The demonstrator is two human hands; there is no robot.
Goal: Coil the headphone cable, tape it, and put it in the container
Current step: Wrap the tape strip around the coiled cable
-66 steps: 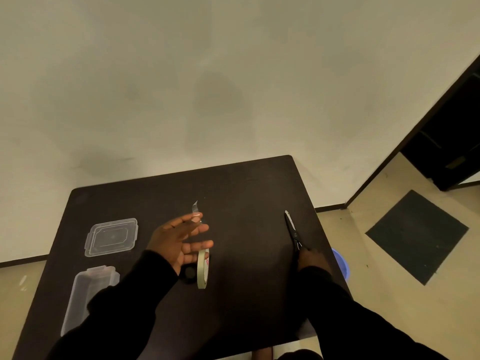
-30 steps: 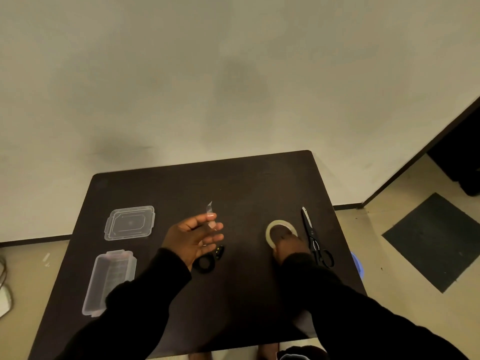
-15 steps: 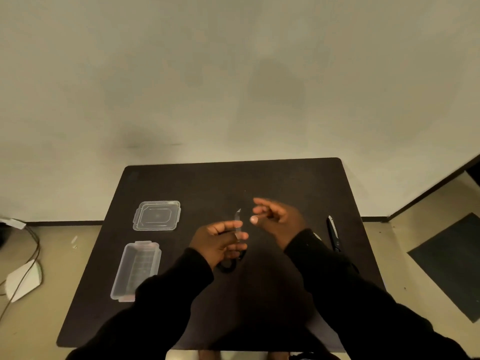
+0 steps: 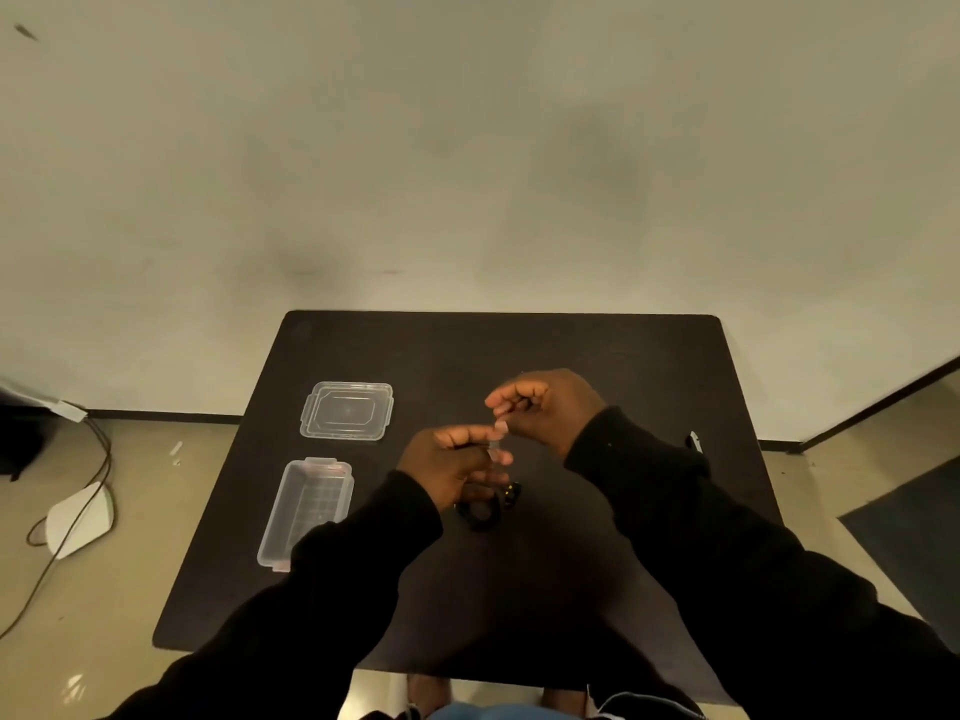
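The coiled black headphone cable (image 4: 484, 511) lies on the dark table (image 4: 597, 356), just below my left hand (image 4: 452, 467). A short strip of clear tape (image 4: 496, 445) is pinched in my left hand's fingers above the coil. My right hand (image 4: 545, 407) meets it from the right, its fingertips touching the strip's upper end. The open clear container (image 4: 304, 511) stands at the table's left, with its lid (image 4: 347, 410) lying flat behind it. The tape roll is hidden.
The tip of the scissors (image 4: 695, 441) pokes out from behind my right sleeve near the table's right edge. On the floor to the left lie a white device (image 4: 78, 519) and a cable (image 4: 98, 459). A wall rises behind the table.
My right hand put down the scissors and the tape roll, then came over to the strip held by my left hand. The view shifted, so the table now sits more centred.
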